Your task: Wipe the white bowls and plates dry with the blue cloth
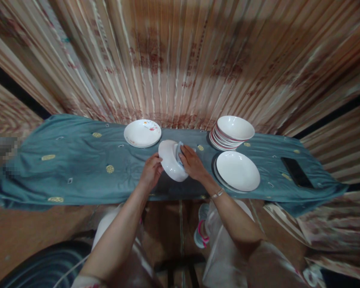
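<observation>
A glossy white bowl (170, 163) is held up on its side over the middle of the table. My left hand (151, 171) grips its left edge, fingers and thumb closed on the rim. On the bowl's right side, my right hand (193, 163) has its fingers bent around a light blue cloth (179, 152) and presses it against the bowl. Part of the cloth is hidden under these fingers. Just behind the bowl lie white plates with a floral print (141, 133), stacked together.
A stack of white bowls with red bands (234, 128) stands at the back right. Nearer me is a pile of white plates (238, 171). A black phone (297, 173) lies at the right end of the teal tablecloth (84, 172). A patterned curtain (180, 60) hangs behind the table.
</observation>
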Demonstrator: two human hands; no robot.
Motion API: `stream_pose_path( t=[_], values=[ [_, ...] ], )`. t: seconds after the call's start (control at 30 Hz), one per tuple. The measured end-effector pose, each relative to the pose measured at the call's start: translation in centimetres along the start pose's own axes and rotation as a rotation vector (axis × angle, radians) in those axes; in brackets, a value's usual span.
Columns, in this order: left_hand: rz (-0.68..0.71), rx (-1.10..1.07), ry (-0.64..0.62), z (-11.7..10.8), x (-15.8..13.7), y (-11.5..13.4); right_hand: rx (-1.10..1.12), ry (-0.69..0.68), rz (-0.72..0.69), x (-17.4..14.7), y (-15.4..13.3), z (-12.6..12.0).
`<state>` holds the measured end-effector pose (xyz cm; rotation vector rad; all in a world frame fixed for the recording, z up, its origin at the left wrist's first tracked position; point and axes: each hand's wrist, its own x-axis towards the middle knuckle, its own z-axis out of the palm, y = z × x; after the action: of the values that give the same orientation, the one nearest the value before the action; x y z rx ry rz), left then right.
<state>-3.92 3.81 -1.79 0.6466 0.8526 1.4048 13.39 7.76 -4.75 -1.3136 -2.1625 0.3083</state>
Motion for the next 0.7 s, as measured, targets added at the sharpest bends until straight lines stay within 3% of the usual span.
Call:
stream_pose_path(
  t=[0.7],
  values=[
    [0.004,-0.039,0.035,-0.2,0.2,-0.3,-0.106,-0.083,0.043,-1.4,-0.1,-1.3]
  ],
)
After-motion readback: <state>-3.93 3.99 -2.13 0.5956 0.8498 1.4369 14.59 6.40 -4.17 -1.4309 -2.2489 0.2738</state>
